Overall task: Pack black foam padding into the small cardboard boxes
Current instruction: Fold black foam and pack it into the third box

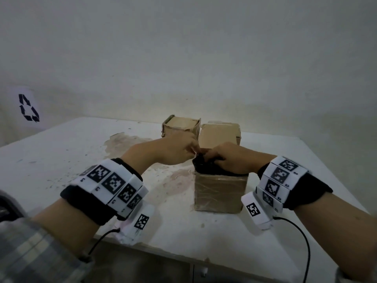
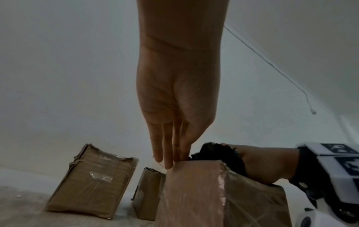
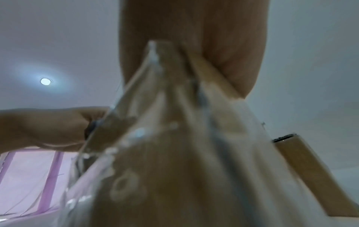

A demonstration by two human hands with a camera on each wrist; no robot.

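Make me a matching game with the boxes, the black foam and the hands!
Things:
1. black foam
2. near box
3. two far boxes
4. left hand

Places or states:
A. closed, at the back of the table
B. straight fingers at the near box's top corner
C. sticking out of the near box, under the right hand
D. open-topped, closest to the person

Pairs: 1-C, 2-D, 3-A, 4-B

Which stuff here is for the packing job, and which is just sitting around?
For the job:
- black foam padding
- near taped cardboard box
- two far cardboard boxes
- left hand, right hand

Just there:
- stained white table
- recycling symbol on the wall
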